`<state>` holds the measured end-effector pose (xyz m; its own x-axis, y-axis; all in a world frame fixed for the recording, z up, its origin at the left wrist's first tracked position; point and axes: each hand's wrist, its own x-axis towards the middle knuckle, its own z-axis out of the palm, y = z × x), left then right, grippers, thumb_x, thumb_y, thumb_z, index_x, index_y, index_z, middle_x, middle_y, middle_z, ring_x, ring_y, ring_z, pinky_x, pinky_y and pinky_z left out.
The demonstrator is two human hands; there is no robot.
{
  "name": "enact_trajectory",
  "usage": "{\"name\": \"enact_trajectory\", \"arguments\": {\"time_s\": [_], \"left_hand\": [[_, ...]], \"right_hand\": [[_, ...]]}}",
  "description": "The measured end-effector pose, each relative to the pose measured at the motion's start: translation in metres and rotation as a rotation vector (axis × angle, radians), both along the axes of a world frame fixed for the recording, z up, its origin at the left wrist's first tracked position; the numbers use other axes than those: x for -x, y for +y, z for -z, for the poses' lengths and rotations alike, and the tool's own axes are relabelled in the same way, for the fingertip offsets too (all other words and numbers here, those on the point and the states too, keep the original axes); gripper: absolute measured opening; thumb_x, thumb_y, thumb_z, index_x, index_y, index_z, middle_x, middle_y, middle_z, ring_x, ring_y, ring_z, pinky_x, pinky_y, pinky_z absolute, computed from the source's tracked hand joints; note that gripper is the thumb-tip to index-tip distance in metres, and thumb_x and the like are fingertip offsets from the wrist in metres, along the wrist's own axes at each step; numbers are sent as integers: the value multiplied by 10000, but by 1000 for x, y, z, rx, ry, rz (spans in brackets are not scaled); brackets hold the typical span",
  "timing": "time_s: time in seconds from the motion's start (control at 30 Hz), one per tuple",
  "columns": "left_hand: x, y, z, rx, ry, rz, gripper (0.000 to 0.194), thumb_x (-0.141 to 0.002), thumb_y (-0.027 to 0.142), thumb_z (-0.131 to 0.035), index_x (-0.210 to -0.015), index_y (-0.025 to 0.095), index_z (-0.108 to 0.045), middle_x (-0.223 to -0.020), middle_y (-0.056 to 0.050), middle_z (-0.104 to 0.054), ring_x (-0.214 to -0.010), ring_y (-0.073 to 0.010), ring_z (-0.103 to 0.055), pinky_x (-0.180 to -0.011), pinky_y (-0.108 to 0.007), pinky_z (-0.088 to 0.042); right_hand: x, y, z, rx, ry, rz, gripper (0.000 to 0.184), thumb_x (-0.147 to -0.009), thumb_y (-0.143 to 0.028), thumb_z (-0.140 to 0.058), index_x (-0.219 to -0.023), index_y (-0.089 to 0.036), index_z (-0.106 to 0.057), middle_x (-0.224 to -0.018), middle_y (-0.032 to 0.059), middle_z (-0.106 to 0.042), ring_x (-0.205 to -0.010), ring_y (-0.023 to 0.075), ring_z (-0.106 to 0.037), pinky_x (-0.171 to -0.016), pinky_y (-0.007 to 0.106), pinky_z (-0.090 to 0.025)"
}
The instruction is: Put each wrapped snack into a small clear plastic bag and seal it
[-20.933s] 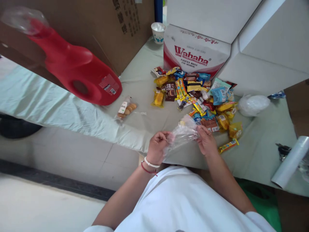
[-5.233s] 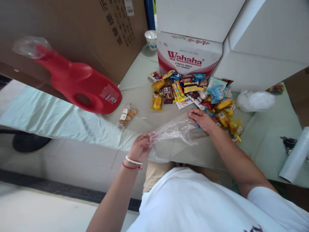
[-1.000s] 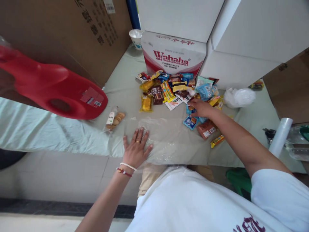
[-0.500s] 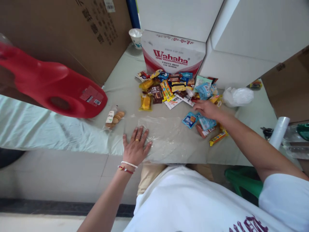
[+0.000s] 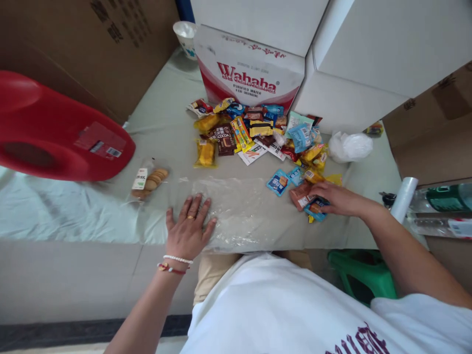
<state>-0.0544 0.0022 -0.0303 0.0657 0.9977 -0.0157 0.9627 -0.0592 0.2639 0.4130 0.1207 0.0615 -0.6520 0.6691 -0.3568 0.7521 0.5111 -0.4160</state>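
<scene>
Red plastic forms the jug (image 5: 66,132) at the far left of the cloth-covered tabletop (image 5: 157,115). To its right lies a clear-wrapped packet of round biscuits (image 5: 151,182). The left hand (image 5: 188,231) is flat, palm down and fingers spread, grasping nothing; its fingers rest at the left edge of a clear plastic film (image 5: 241,211). The film is spread along the near edge of the tabletop. Behind it, a pile of wrapped snacks (image 5: 241,135) extends along the front of a white-and-red carton (image 5: 250,69). Right of the film, a flat blue packet (image 5: 279,182) lies just beside a reddish-brown packet (image 5: 300,195). The right hand (image 5: 335,197) is curled palm down, its fingertips at a dark blue packet (image 5: 316,208); whether it grips this packet cannot be determined. Farther right are a white plastic bundle (image 5: 350,146), a pale roll (image 5: 404,199) and two clear bottles (image 5: 448,199).
</scene>
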Motion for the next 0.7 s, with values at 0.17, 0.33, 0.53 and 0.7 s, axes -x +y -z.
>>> {"name": "enact_trajectory", "arguments": {"time_s": [0.17, 0.33, 0.53, 0.7], "left_hand": [[-2, 1, 0, -10, -17, -15, 609, -1017, 487, -367, -1596, 302, -397, -1673, -106, -380, -1557, -347, -319, -1261, -673, -28], [-2, 1, 0, -18, -12, -18, 611, -1019, 488, -367, -1594, 284, -402, -1672, -111, -381, -1554, -344, -324, -1262, -670, -37], [-1, 2, 0, -2, -3, -28, 607, -1014, 501, -361, -1587, 305, -412, -1673, -95, -383, -1557, -334, -320, -1267, -658, -41], [-2, 2, 1, -12, 5, -21, 603, -1019, 494, -348, -1581, 288, -425, -1669, -106, -388, -1553, -334, -327, -1265, -662, -48]], "right_hand": [[-20, -22, 20, -7, -94, 95, 315, -902, -320, -671, -1205, -245, -715, -1084, 106, -718, -1009, 284, -647, -902, 404, -514], [-28, -21, 21, -4, -30, 31, 574, -829, -367, -765, -1377, -237, -651, -1360, 145, -637, -1225, 321, -614, -1039, 450, -496], [-36, -31, 18, 63, 25, 44, 410, -951, -338, -592, -1344, -295, -698, -1395, 109, -653, -1248, 291, -637, -1045, 451, -517], [-30, 6, -31, -77, -52, 99, 448, -1035, -428, -378, -1170, -265, -772, -1070, 120, -753, -998, 297, -667, -931, 462, -520]]}}
